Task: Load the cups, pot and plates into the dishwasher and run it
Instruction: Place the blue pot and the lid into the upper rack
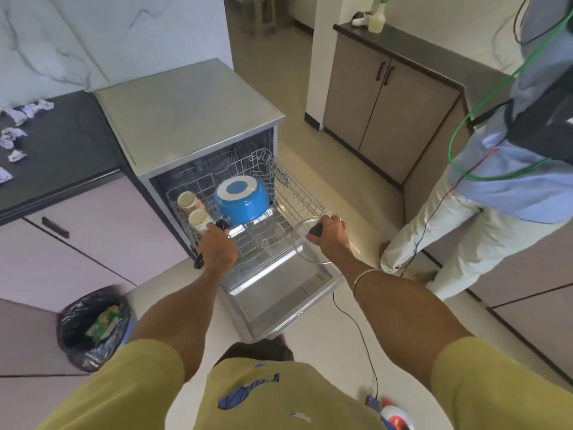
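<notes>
The dishwasher (pixel 192 119) stands open, its door (pixel 279 302) folded down and the lower rack (pixel 297 193) pulled out. A blue pot (pixel 245 200) lies upside down in the rack. Two pale cups (pixel 186 200) (pixel 197 219) sit at the rack's left side. My left hand (pixel 218 243) grips the pot's long black handle (pixel 198 260) at the rack's front left. My right hand (pixel 330 232) holds the black knob of a glass lid (pixel 299 243), tilted over the rack's front right corner.
Another person (pixel 483 187) stands to the right, close to the door. A lined bin (pixel 93 330) stands on the floor at the left. Crumpled papers (pixel 15 135) lie on the dark counter. A cable (pixel 359 330) runs across the floor. Cabinets (pixel 381 110) stand behind.
</notes>
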Demonstrator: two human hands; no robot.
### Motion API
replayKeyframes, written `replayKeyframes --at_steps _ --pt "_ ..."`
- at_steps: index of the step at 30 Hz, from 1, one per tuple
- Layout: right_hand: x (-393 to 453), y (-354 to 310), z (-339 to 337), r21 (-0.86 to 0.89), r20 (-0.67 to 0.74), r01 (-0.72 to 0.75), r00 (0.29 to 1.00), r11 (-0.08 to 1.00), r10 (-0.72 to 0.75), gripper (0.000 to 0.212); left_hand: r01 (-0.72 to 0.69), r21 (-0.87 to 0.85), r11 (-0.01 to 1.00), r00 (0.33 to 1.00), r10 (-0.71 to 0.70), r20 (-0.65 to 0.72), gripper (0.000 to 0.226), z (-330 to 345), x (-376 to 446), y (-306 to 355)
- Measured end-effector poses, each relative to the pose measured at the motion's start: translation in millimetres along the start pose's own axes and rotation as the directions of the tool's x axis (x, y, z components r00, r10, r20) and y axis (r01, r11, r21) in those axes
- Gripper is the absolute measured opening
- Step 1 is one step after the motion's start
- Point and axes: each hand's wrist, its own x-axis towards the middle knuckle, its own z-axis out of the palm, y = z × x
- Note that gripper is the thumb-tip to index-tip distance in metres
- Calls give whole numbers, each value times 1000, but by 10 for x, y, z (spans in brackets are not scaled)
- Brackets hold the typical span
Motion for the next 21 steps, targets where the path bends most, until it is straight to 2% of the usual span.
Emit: replayKeyframes --at_steps 3,10,17,21 --pt "252 -12 20 21 -5 18 1000 1000 -18 50 31 12 999 1000 -31 -5 35 108 183 114" --pt "983 -93 79 -3 50 56 997 998 -56 49 146 -89 985 989 -148 -18 28 379 687 405" --pt "1711 -328 207 -4 112 81 990 997 -80 52 218 -60 974 976 -218 12 16 518 1195 532" --pt "1990 -394 298 5 155 103 983 995 -102 54 256 -50 965 967 -255 20 18 671 1441 556"
